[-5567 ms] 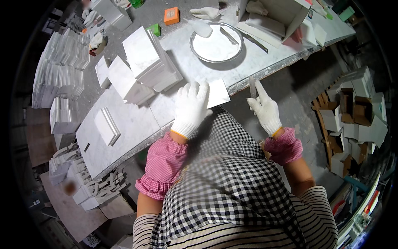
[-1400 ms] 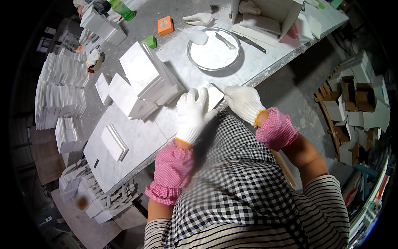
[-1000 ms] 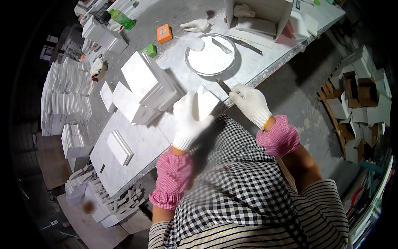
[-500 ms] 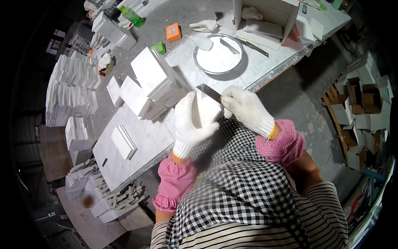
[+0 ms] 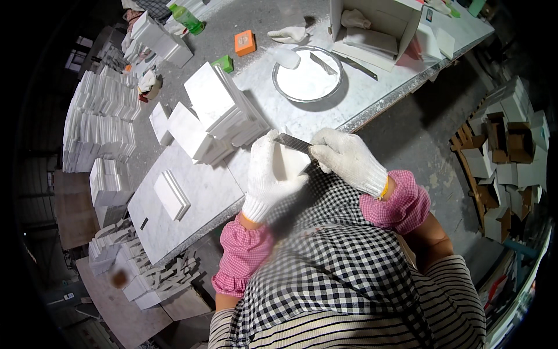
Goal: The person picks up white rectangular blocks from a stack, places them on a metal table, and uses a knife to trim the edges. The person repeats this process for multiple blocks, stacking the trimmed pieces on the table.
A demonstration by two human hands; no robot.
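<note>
Both my hands wear white knit gloves. My left hand (image 5: 264, 181) is closed round a small white tile (image 5: 290, 161), its thumb and fingers on the edges and the face turned up. My right hand (image 5: 351, 160) grips a flat dark blade (image 5: 295, 143) with light streaks. The blade lies across the tile's far edge and points left toward my left fingertips. Its handle end is hidden in my right fist. Beyond my left hand stand stacks of white tiles (image 5: 212, 96), and a few more tiles (image 5: 171, 195) lie on the table's left part.
A round bowl of white powder or paste (image 5: 305, 81) holds another blade. Around it are a dark knife (image 5: 360, 68), a white glove (image 5: 288, 35), an orange box (image 5: 244, 42), a green block (image 5: 223, 63) and a white carton (image 5: 378, 29). Cardboard boxes (image 5: 511, 142) are at right.
The blade has come down and nearer to me, from above the tile's far corner to along its far edge. My left hand has shifted slightly with the tile.
</note>
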